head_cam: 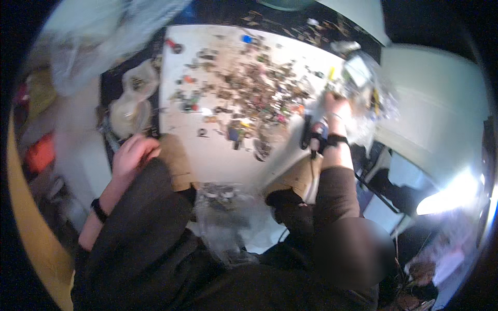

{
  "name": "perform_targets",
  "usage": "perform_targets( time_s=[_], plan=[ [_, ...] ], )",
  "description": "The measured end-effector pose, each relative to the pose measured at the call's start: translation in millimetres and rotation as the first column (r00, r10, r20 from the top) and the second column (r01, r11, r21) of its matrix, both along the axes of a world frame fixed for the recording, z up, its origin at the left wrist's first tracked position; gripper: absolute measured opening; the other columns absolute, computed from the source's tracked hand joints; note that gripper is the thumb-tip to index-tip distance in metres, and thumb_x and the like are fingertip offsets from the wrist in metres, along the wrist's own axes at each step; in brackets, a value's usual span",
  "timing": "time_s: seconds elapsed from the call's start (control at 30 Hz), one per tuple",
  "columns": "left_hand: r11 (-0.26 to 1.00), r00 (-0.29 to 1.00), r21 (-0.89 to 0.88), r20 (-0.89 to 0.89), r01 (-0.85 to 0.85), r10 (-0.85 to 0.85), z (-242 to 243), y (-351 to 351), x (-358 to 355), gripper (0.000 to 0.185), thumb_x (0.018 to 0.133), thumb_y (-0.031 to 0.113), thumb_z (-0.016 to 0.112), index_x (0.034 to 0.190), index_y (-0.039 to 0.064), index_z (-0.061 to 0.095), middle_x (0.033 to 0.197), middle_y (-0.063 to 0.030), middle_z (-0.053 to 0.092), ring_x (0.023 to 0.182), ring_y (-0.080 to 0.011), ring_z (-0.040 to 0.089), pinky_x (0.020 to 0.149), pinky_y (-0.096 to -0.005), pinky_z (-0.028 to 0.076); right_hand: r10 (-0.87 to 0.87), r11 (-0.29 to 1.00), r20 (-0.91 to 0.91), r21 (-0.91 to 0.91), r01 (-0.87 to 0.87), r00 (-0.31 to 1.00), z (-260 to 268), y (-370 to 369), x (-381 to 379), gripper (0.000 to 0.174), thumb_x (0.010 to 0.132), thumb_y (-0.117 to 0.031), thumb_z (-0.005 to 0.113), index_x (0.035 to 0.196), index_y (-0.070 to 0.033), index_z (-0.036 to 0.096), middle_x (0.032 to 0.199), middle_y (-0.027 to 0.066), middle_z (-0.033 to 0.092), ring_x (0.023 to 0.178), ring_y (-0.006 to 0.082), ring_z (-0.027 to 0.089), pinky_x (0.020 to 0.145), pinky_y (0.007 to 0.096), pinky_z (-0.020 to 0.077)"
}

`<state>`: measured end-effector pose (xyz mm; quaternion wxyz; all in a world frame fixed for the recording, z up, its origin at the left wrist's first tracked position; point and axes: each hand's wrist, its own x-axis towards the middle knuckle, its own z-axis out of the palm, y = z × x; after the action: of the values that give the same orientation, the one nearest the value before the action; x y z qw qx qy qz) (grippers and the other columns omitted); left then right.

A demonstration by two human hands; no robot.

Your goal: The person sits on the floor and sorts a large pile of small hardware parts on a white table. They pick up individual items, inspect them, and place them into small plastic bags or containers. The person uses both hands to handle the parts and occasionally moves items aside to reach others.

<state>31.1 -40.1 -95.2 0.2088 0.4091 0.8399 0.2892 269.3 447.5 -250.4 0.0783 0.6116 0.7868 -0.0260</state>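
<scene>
My left hand (134,153), fingers curled, is beside the near end of a translucent plastic container (128,116) with small bits in it. Whether anything is in those fingers is hidden. On the right, my right hand (337,109) reaches to clear plastic bags (369,89) at the edge of a white board (218,165). Blur hides what its fingertips hold or touch. A heap of small mixed pieces (256,89), mostly brown and grey, covers the board's middle. By the right wrist is a dark elongated object (306,132); a yellow piece (331,73) lies just beyond the hand.
A blue piece (246,39) and a red-and-black item (174,45) lie on the board's far part. Scraps litter the dark surface (268,17) behind. A clear bag (225,217) rests at my lap. A pale, rounded container (432,93) and bright lamp (451,196) stand right.
</scene>
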Motion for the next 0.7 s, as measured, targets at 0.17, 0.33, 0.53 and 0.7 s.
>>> perform_targets(
  time_s=[0.17, 0.33, 0.53, 0.7],
  plan=[
    [0.949, 0.947, 0.219, -0.179, -0.226, 0.266, 32.3, 13.6, -38.2, 0.014, 0.077, 0.008, 0.067, 0.088, 0.005, 0.058, 0.082, -0.0083, 0.057, 0.067, -0.022, 0.056, 0.059, -0.0301, 0.046, -0.486, 0.853, -0.743, -0.518, 0.065, 0.46, 29.2, -54.2, -5.0, 0.026, 0.083, -0.028, 0.064, 0.09, -0.004, 0.066, 0.061, -0.0025, 0.053, 0.049, 0.0063, 0.045, 0.045, 0.0218, 0.0352],
    [0.912, 0.781, 0.328, -0.491, -0.246, 0.387, 56.2, 30.1, -94.8, 0.019, 0.074, 0.011, 0.07, 0.087, 0.006, 0.057, 0.11, -0.0136, 0.053, 0.1, -0.0311, 0.052, 0.083, -0.0387, 0.043, -0.648, 0.629, -0.758, -0.587, -0.51, 0.074, 101.4, -157.5, -88.6, 0.014, 0.083, -0.021, 0.063, 0.087, -0.007, 0.063, 0.062, -0.0061, 0.05, 0.049, 0.0022, 0.037, 0.042, 0.0179, 0.0258],
    [0.797, 0.451, 0.3, -0.696, -0.524, 0.558, 50.8, 18.4, -156.9, 0.026, 0.076, 0.019, 0.069, 0.099, 0.011, 0.06, 0.138, -0.0203, 0.034, 0.12, -0.039, 0.041, 0.097, -0.0455, 0.038, -0.582, 0.318, -0.683, -0.69, -0.65, 0.441, 199.0, -239.1, -203.0, 0.02, 0.082, -0.021, 0.062, 0.091, -0.003, 0.064, 0.064, -0.0053, 0.051, 0.051, 0.003, 0.039, 0.046, 0.0178, 0.0276],
    [0.779, 0.724, 0.06, -0.33, -0.624, 0.605, 27.4, 9.9, -164.8, 0.049, 0.074, -0.001, 0.058, 0.121, 0.014, 0.056, 0.141, -0.013, 0.037, 0.126, -0.0313, 0.041, 0.101, -0.0377, 0.038, -0.681, -0.239, -0.4, -0.671, -0.702, 0.613, 205.7, -277.0, -306.6, 0.02, 0.085, -0.027, 0.06, 0.077, -0.009, 0.055, 0.055, -0.0066, 0.037, 0.043, 0.0037, 0.029, 0.04, 0.0189, 0.0207]
  ],
)
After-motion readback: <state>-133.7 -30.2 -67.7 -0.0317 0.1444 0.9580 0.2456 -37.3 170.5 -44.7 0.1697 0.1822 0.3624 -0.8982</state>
